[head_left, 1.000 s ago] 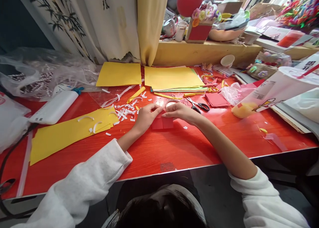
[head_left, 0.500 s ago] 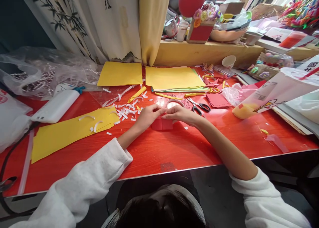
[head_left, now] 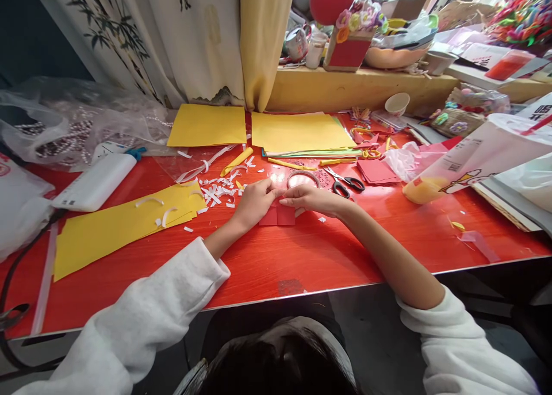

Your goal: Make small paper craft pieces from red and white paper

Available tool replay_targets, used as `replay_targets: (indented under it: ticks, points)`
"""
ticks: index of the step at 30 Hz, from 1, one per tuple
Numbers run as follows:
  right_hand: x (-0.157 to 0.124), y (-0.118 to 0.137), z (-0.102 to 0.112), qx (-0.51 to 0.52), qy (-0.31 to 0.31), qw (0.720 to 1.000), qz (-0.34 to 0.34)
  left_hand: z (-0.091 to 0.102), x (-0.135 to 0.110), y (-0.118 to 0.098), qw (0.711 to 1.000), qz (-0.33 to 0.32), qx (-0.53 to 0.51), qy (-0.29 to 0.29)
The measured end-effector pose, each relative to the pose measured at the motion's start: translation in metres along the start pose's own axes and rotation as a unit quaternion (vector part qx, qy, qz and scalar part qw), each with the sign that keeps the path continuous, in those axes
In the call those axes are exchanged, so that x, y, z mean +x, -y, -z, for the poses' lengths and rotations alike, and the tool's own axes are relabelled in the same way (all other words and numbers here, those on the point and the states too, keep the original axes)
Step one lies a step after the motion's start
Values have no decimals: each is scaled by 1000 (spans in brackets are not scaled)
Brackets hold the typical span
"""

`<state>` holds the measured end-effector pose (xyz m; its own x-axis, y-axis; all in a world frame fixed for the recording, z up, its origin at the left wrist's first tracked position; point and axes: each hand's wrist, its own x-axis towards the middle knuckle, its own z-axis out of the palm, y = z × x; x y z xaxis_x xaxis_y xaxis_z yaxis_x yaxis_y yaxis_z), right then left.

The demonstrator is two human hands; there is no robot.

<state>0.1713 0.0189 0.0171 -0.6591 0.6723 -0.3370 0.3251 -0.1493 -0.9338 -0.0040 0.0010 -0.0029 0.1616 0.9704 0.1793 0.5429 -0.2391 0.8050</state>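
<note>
A small folded piece of red paper (head_left: 278,216) lies on the red table (head_left: 302,257) in front of me. My left hand (head_left: 254,202) and my right hand (head_left: 313,198) meet over its top edge, fingertips pinched together on it. The paper's lower half shows below the fingers. A roll of clear tape (head_left: 302,180) sits just behind my right hand. White paper scraps (head_left: 218,191) lie scattered left of my left hand.
Yellow sheets (head_left: 123,225) lie at left, more yellow sheets (head_left: 299,131) at the back. Black-handled scissors (head_left: 345,182) and red paper pieces (head_left: 376,171) sit right of the tape. A white device (head_left: 95,182), a plastic bag (head_left: 64,125) and a drink cup (head_left: 470,159) flank the area.
Both hands stay pinched on the red paper and have shifted slightly; the tape roll behind the right hand now shows more fully.
</note>
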Motion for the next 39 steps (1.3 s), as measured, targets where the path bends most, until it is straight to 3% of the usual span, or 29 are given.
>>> replay_targets:
  ticks: [4, 8, 16, 19, 23, 25, 32, 35, 39]
  points:
    - [1, -1, 1, 0, -9, 1000, 6, 0, 0, 2, 1000, -20, 13, -13]
    - [1, -4, 3, 3, 9, 1000, 13, -1, 0, 3, 1000, -22, -2, 19]
    - [0, -7, 11, 46, 38, 998, -14, -2, 0, 1, 1000, -21, 0, 20]
    - [1, -9, 13, 92, 42, 995, -26, 3, 5, 7, 997, 6, -51, 58]
    - [3, -11, 15, 118, 46, 991, -52, 12, 14, 14, 975, 27, -138, 170]
    - [4, -11, 15, 116, 47, 991, -53, 14, 15, 16, 971, 35, -155, 181]
    - [3, -7, 12, 101, 11, 993, -57, 12, 9, 10, 991, 15, -58, 120]
    - [3, -6, 10, 96, -6, 994, -58, 17, 11, 7, 989, 26, -36, 143]
    - [4, -8, 12, 105, 22, 993, -57, 25, 14, 7, 976, 56, -57, 200]
